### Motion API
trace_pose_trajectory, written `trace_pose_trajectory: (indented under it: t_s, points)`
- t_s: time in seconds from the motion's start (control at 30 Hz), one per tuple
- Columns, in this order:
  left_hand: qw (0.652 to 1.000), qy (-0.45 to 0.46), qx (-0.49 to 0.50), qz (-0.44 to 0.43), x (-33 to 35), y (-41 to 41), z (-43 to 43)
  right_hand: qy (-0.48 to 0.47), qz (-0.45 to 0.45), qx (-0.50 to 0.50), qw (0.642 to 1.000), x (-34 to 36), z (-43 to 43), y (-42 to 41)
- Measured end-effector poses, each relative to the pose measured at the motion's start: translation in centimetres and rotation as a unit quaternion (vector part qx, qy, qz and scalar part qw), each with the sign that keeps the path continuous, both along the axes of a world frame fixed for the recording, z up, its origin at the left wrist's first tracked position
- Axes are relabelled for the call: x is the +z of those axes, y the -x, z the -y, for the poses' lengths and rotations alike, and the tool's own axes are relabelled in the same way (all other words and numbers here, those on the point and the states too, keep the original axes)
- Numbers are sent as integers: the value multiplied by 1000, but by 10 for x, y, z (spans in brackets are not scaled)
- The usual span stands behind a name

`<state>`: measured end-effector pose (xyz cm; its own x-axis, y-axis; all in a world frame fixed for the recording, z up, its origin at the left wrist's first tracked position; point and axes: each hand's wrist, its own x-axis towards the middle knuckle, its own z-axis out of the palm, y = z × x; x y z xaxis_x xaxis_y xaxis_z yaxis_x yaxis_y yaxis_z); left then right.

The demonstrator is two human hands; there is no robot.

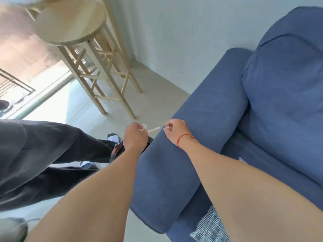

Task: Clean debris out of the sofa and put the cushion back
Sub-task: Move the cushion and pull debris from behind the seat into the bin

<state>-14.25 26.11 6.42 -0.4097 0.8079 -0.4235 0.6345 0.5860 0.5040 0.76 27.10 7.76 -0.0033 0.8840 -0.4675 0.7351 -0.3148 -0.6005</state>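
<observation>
Far left: a glass door (26,79) lets in bright daylight, with a railing blurred beyond it.
Upper left: two tall pale wooden stools (82,41) with round seats stand on the light floor (153,88), beside the white wall (183,32).
Lower left: the person's legs in dark loose trousers (52,145) cross the view; a white sock (113,137) shows at the foot.
Floor speck: one small pale crumb (159,101) lies on the floor between the stool legs and the sofa arm.
Left hand: the left hand (135,137) is curled closed, its fingertips pinching a thin whitish scrap of debris (148,130), held in the air just off the end of the sofa arm.
Debris: the scrap stretches between the two hands; what it is made of cannot be told.
Right hand: the right hand (175,131), with a thin red string bracelet (184,138) at the wrist, is closed in a pinch on a small pale bit at the end of the armrest; whether this is the same scrap is unclear.
Sofa: the blue fabric sofa (279,84) fills the right side; its rounded armrest (192,137) lies under the right forearm.
Cushion: a blue back cushion (288,81) sits upright against the sofa back.
Lower right: a white and blue striped cloth (211,229) lies on the seat, partly hidden by the right arm.
</observation>
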Motion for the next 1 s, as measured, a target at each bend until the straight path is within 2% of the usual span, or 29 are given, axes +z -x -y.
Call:
trace_pose_trajectory:
  t_s: [0.27,0.5,0.73,1.0]
  points:
    - [995,62,76,-14,-13,73,22,36,15,86,996,-18,1,79]
    - [994,94,52,-36,-12,98,32,95,25,158,983,-21,1,113]
    - [996,90,4,-13,9,59,23,43,43,113,992,-15,-1,68]
    - [993,50,-107,16,40,-58,5,5,41,-11,999,1,13,-46]
